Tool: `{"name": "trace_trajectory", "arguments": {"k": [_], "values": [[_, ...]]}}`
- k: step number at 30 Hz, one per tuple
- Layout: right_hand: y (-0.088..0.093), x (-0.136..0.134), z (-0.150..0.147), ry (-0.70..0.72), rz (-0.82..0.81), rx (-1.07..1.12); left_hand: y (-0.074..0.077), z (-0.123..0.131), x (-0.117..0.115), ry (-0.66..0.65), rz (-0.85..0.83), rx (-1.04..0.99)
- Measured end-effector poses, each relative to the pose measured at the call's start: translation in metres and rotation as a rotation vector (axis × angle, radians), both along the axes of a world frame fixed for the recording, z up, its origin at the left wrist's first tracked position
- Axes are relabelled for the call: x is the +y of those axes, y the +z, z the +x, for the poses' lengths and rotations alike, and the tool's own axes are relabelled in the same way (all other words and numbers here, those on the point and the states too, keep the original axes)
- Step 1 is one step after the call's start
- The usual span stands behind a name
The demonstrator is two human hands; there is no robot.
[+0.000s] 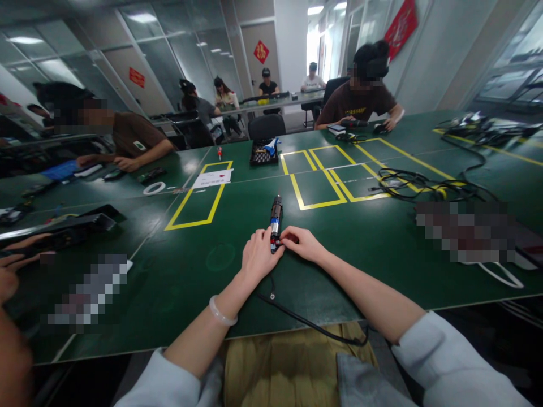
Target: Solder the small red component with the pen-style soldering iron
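On the green table in front of me lies a slim black tool body [276, 210] with a blue and silver band, its far tip pointing away. My left hand [258, 254] is closed around its near end. Fingertips of my right hand [304, 243] are pinched together at the same end, beside small red parts [276, 242]; what they grip is too small to make out. A black cable [307, 323] runs from near my hands over the table's front edge. A small ring terminal [272, 295] lies beside the cable.
Yellow tape rectangles [320, 204] mark the table, one with a paper sheet [213, 178]. Farther back stand a black tray [259, 152] and a red screwdriver [219, 152]. Tangled cables [418, 183] lie at right. Co-workers sit across and at left, one person's hand [25, 254] nearby.
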State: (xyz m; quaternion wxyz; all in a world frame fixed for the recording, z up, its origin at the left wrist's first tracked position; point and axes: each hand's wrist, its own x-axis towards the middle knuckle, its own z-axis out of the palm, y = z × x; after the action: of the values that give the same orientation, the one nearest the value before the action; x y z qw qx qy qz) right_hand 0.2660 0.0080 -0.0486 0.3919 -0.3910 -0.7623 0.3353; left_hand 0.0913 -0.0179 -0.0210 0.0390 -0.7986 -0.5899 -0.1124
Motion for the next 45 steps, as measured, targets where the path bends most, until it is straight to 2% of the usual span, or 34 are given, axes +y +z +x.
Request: {"name": "trace_trajectory", "arguments": {"k": [9, 14, 20, 28, 34, 39, 41, 45], "values": [[0.006, -0.008, -0.005, 0.163, -0.047, 0.025, -0.002, -0.018, 0.003, 0.003, -0.015, 0.054], [0.005, -0.007, -0.004, 0.156, -0.029, -0.001, 0.000, -0.041, 0.006, 0.011, 0.002, 0.109], [-0.003, 0.001, 0.001, 0.083, -0.055, 0.021, 0.004, -0.097, 0.015, 0.132, -0.012, 0.188], [0.002, -0.001, 0.001, 0.074, -0.106, 0.000, 0.009, -0.197, 0.033, 0.404, -0.031, 0.266], [0.003, -0.002, 0.000, 0.086, -0.132, -0.001, 0.016, -0.254, 0.043, 0.566, -0.079, 0.272], [0.004, -0.002, -0.001, 0.090, -0.149, -0.004, 0.024, -0.279, 0.049, 0.655, -0.130, 0.307], [0.003, -0.002, 0.000, 0.097, -0.158, 0.004, 0.026, -0.282, 0.050, 0.682, -0.124, 0.337], [0.001, -0.001, 0.001, 0.104, -0.150, 0.003, 0.025, -0.278, 0.046, 0.710, -0.009, 0.375]]}}
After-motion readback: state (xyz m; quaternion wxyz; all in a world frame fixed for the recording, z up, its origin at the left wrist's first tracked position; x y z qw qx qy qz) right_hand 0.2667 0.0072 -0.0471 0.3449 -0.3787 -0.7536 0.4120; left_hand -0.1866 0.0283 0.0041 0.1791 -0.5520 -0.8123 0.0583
